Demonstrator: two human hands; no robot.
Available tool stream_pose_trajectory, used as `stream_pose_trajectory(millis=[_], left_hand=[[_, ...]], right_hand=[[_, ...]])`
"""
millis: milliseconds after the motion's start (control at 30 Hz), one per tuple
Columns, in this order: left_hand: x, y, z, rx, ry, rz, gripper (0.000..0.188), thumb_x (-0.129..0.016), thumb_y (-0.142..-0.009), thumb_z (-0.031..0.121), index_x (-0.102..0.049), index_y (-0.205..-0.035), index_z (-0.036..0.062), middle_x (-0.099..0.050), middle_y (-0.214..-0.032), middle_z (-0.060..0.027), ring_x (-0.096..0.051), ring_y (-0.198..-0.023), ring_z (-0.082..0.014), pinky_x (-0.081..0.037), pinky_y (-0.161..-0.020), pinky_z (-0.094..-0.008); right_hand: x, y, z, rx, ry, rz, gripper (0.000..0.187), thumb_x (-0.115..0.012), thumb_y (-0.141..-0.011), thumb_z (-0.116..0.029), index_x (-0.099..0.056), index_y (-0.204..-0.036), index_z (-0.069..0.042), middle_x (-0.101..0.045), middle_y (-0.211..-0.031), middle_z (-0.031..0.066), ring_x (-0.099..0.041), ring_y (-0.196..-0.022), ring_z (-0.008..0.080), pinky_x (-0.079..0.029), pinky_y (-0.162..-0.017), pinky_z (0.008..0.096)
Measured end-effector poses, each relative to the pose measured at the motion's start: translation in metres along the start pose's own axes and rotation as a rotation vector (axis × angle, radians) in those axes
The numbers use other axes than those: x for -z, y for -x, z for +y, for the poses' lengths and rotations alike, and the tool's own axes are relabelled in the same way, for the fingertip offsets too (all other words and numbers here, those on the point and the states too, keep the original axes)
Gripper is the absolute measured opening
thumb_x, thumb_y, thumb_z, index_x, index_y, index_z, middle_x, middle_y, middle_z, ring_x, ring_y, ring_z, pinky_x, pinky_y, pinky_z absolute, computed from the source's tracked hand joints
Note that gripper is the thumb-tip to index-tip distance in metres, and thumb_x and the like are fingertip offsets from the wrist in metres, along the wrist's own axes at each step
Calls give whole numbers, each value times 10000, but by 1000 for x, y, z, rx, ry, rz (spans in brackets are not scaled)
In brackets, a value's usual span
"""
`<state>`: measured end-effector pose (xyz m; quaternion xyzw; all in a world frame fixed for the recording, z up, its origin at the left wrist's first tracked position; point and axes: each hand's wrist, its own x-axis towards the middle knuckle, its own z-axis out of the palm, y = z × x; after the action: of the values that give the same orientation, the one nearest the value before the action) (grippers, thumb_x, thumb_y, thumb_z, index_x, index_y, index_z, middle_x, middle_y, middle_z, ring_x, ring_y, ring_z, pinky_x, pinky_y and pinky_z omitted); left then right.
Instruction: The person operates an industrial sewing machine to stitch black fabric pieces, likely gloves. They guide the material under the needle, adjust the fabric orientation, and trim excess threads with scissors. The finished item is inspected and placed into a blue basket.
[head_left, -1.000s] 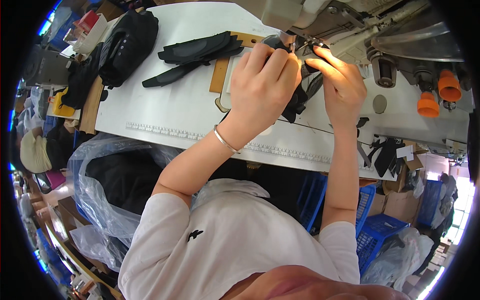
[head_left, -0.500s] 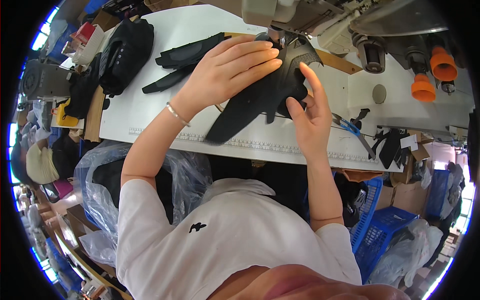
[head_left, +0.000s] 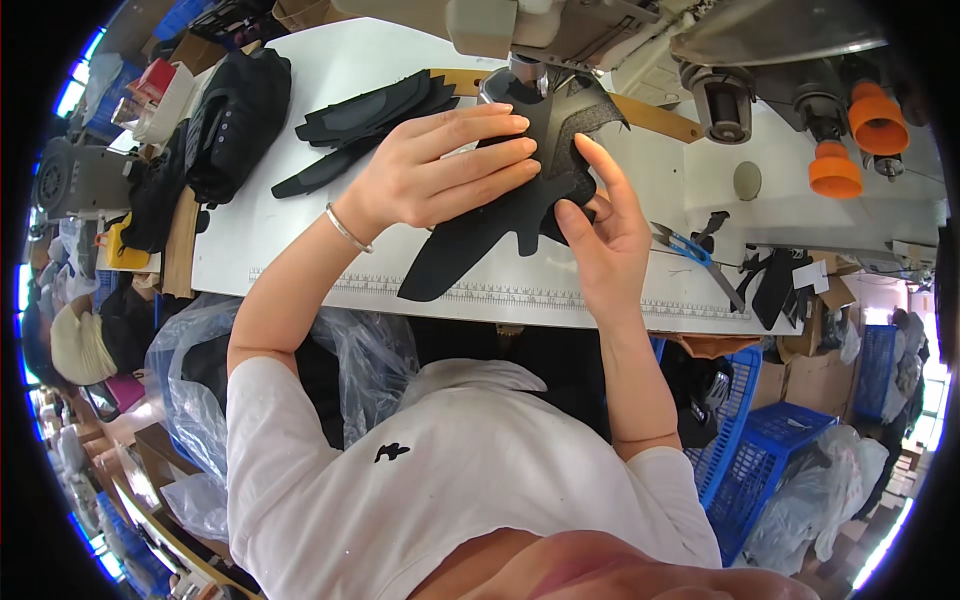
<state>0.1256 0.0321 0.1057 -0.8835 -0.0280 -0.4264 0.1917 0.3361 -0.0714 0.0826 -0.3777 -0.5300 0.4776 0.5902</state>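
Observation:
A black cut piece of shoe-upper material (head_left: 470, 240), part smooth and part mesh, lies under the sewing machine head (head_left: 545, 30) at the table's far middle. My left hand (head_left: 440, 170), a bangle on its wrist, rests flat over the piece with fingers stretched out and close together. At the piece's right edge, my right hand (head_left: 608, 225) holds it between thumb and fingers, the index finger extended along the mesh. The stitching spot by the round metal part (head_left: 525, 75) is partly hidden by the left fingertips.
Several black cut pieces (head_left: 370, 110) lie stacked at the left, beside a black bag-like bundle (head_left: 240, 125). Blue-handled scissors (head_left: 690, 250) and black scraps (head_left: 775, 290) are at the right. A printed ruler (head_left: 480, 292) runs along the near edge. Orange cones (head_left: 835, 170) hang upper right.
The black piece has swung slightly, its long end moving left and nearer me. Both hands moved with it, a little left. The whole view has shifted slightly.

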Motion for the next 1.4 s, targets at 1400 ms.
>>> stream_pose_trajectory(millis=[1400], left_hand=[[-2,-8,-4,-112,-25,56,282,-702,-720,81,-734,-978,-30,-706,-980,-117,-721,-968,-284,-647,-880,-399]], right_hand=[[2,0,-14,65,215,52,495,-661,-939,50,-550,-1420,30,-689,-1208,102,-648,-1076,107,-506,-935,246]])
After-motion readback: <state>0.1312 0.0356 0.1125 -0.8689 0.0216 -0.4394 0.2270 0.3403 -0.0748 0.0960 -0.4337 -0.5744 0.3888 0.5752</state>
